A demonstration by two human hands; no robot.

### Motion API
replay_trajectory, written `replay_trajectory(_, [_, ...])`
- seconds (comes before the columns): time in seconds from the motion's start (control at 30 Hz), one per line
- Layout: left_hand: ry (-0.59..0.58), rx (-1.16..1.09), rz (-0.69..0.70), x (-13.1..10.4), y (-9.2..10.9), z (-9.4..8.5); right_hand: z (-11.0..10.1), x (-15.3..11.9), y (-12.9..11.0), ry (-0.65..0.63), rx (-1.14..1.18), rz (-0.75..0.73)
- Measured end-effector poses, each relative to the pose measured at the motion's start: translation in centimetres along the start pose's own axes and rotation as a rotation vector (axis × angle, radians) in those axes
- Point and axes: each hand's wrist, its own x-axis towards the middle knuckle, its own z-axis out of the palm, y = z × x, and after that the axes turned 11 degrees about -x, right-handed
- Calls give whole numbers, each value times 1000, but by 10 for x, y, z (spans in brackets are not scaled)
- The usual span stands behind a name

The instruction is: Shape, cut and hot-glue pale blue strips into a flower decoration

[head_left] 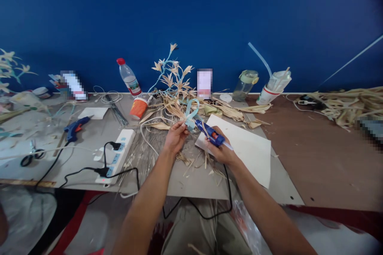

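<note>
Two bare forearms reach up from the bottom edge toward frame centre. Left hand (176, 136) has fingers pinched together on a pale blue ribbon loop (191, 110), held just above the table (185, 175). Right hand (220, 149) is wrapped tight around a blue glue gun (209, 131), nozzle touching the ribbon's base; its black cord runs down to the lower edge. Dried straw (170, 107) piles behind the hands. White sheet (248, 147) lies right of them. Power strip (118, 153), second glue gun (74, 127) and scissors (31, 155) sit left; orange cup (138, 108) and water bottle (128, 77) upper centre-left.
</note>
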Motion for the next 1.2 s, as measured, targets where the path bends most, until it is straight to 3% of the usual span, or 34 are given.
replay_trajectory(0.1, [55, 14, 31, 2, -1, -2, 1, 0, 0, -15, -13, -39])
replay_trajectory(0.43, [61, 17, 38, 3, -3, 0, 7, 2, 4, -65, -79, -100])
replay_trajectory(0.67, [82, 20, 46, 2, 0, 0, 1, 2, 0, -73, -1, -13])
replay_trajectory(1.2, [67, 80, 57, 2, -3, 0, 4, 4, -1, -83, -14, -2])
